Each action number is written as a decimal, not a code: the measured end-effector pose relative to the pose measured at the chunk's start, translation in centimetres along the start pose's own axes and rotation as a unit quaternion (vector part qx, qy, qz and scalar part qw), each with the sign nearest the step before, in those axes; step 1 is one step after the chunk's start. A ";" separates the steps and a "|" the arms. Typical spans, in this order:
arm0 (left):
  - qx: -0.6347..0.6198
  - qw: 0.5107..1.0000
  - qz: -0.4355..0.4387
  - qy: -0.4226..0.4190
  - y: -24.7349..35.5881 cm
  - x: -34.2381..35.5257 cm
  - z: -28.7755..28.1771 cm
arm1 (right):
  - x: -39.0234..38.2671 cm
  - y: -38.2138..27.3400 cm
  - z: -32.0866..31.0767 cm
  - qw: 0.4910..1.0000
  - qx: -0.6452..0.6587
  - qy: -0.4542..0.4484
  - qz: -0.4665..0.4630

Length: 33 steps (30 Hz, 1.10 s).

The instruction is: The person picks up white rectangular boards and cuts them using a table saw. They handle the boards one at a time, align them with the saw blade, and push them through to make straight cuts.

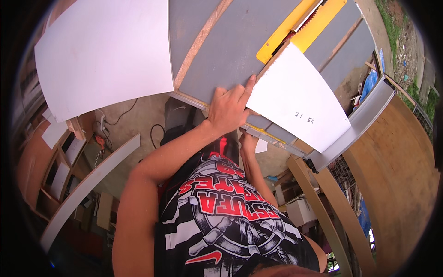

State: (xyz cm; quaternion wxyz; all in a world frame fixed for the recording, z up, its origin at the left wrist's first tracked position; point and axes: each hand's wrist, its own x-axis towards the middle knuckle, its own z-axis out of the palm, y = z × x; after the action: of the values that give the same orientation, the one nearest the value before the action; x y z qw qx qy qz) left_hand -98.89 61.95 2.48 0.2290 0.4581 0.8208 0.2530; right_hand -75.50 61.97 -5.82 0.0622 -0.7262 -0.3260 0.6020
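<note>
White board (pixel 302 99) lay beside a saw blade (pixel 308 22).
Left hand (pixel 229 105), thumb and forefinger apart, touched the board's near-left corner; right hand (pixel 248 141) (grip hidden, couldn't tell) sat below it.

board (pixel 300 97) on saw table (pixel 230 51), right of left hand (pixel 229 106); blade (pixel 308 23) beyond board; rail (pixel 360 123) right; sheet (pixel 108 57) far left.

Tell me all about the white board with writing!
The white board looks like a smooth wood panel, with a rough brown edge and dark handwriting on top. It lies flat on the grey table, its narrower far end beside the toothed blade, its right end meeting the silver rail. The left hand touches its near left corner.
</note>
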 end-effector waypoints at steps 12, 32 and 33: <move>0.070 0.997 0.026 0.010 -0.7 0.5 1.2 | -2.1 -2.7 0.6 0.993 -0.103 0.012 0.062; 0.133 0.989 0.057 0.012 -0.9 0.1 2.0 | -2.4 -2.6 -2.3 0.863 -0.474 -0.170 0.027; 0.134 0.989 0.057 0.012 -0.9 0.3 1.9 | -2.4 -2.2 -2.4 0.868 -0.467 -0.169 0.032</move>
State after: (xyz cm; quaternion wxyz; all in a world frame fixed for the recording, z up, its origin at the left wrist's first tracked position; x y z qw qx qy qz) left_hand -98.44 62.15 0.44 0.1414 0.5277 0.8224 0.1588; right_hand -74.33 63.15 -2.13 -0.3592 -0.5679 -0.5510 0.4947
